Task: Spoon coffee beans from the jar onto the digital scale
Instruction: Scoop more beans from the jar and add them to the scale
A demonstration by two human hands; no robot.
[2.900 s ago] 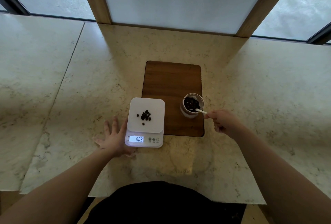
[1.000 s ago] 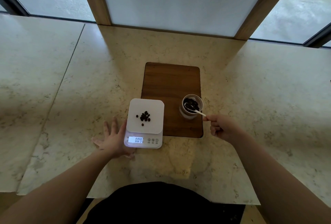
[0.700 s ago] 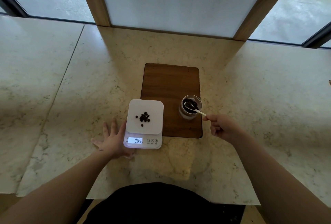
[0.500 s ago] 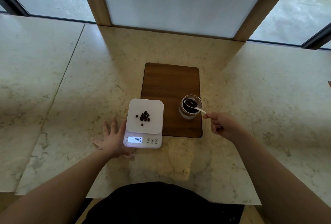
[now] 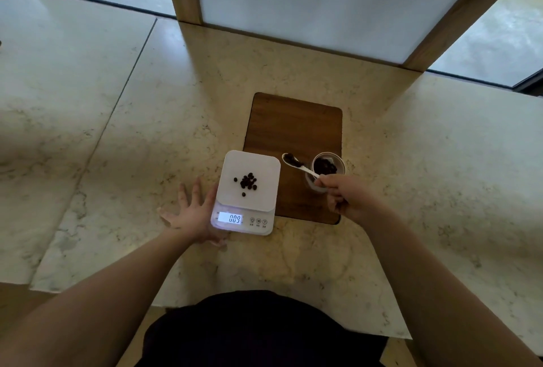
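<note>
The right hand (image 5: 348, 196) holds a loaded spoon (image 5: 295, 162) between jar (image 5: 327, 168) and scale (image 5: 248, 187).

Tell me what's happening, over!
Right hand holds loaded spoon between jar and scale. Left hand flat beside scale. Path clear.

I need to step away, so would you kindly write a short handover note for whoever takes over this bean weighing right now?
Left hand: open, flat on the counter, against the scale.
Right hand: shut on the spoon, which is loaded with beans and sits between the jar and the scale, over the wooden board.
Done: a small pile of coffee beans lies on the platform; display reads 009.
Left: tip this spoonful on, then keep scooping; the jar holds more beans.
</note>
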